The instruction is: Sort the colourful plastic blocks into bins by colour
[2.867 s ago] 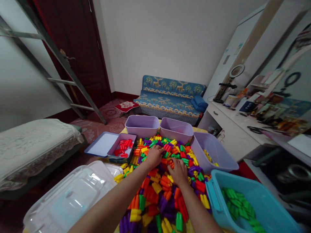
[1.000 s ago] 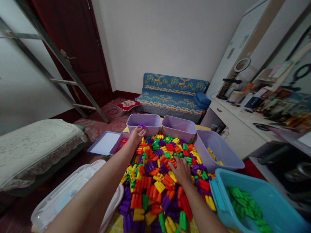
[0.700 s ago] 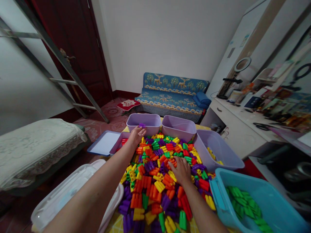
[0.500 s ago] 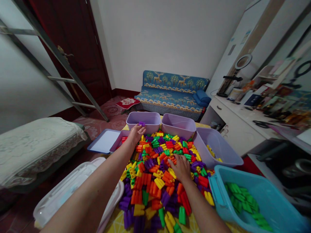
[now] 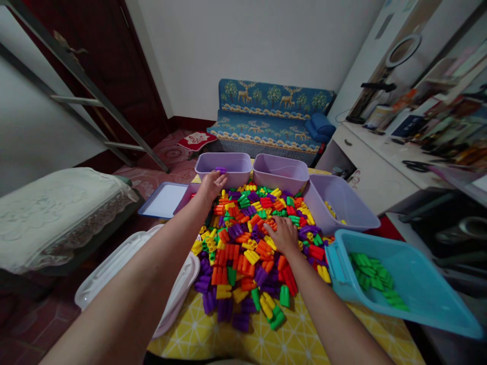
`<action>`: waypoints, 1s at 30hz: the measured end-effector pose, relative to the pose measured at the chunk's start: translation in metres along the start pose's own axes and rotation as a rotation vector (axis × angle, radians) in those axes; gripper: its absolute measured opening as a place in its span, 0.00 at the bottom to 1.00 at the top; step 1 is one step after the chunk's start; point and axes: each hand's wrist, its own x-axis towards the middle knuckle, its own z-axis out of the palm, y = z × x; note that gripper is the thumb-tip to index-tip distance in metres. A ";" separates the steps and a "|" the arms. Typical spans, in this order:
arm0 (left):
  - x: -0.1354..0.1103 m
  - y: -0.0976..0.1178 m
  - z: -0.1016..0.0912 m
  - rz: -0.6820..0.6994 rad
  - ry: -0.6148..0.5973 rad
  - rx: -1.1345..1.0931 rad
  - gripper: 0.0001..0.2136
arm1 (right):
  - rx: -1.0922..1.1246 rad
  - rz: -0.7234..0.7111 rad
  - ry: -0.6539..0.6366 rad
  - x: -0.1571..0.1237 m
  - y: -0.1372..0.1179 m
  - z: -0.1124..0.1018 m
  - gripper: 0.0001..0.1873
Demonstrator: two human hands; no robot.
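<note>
A heap of plastic blocks (image 5: 249, 248) in red, orange, yellow, green and purple covers the yellow tablecloth (image 5: 266, 342). My left hand (image 5: 211, 185) is stretched out to the near rim of the far left lilac bin (image 5: 224, 168), its fingers pinching a purple block (image 5: 220, 171) over that rim. My right hand (image 5: 282, 235) lies palm down on the heap, fingers spread among orange and red blocks.
A second lilac bin (image 5: 280, 174) and a third one (image 5: 340, 204) holding yellow blocks ring the heap. A blue bin (image 5: 395, 289) with green blocks sits at the right. A small tray (image 5: 185, 199) and blue lid (image 5: 163, 200) lie left, a clear tub lid (image 5: 125, 271) nearer.
My left hand left the heap and reached to the far left lilac bin with a purple block. My right hand stayed on the heap. The camera tilted down.
</note>
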 end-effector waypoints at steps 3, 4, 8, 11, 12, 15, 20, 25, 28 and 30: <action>0.001 0.000 0.001 0.003 0.001 -0.003 0.08 | 0.000 0.004 -0.001 0.000 0.000 0.000 0.24; 0.001 0.000 0.001 0.003 0.002 -0.003 0.08 | 0.000 0.004 -0.002 0.000 0.000 0.000 0.24; 0.001 0.001 0.002 -0.004 0.002 -0.002 0.08 | 0.009 -0.006 -0.001 0.000 0.000 -0.001 0.24; 0.000 0.002 0.003 -0.009 0.010 0.002 0.07 | 0.008 -0.005 -0.002 0.000 -0.001 -0.002 0.24; 0.000 0.002 0.004 -0.010 0.013 0.005 0.07 | 0.004 -0.003 -0.003 -0.001 -0.001 -0.002 0.24; -0.002 0.003 0.004 -0.008 0.016 0.019 0.06 | -0.006 0.001 -0.008 -0.001 -0.001 -0.003 0.24; -0.004 0.003 0.003 0.007 0.020 0.059 0.05 | -0.011 -0.003 0.007 0.000 0.000 -0.001 0.24; -0.002 0.003 0.001 0.032 0.015 0.147 0.05 | -0.016 -0.007 0.006 0.000 0.000 0.000 0.24; -0.002 0.000 -0.004 0.058 -0.008 0.241 0.05 | -0.011 -0.012 0.010 0.000 0.000 0.001 0.24; -0.005 -0.006 -0.010 0.077 -0.028 0.332 0.07 | -0.007 -0.010 0.012 0.000 0.000 0.001 0.23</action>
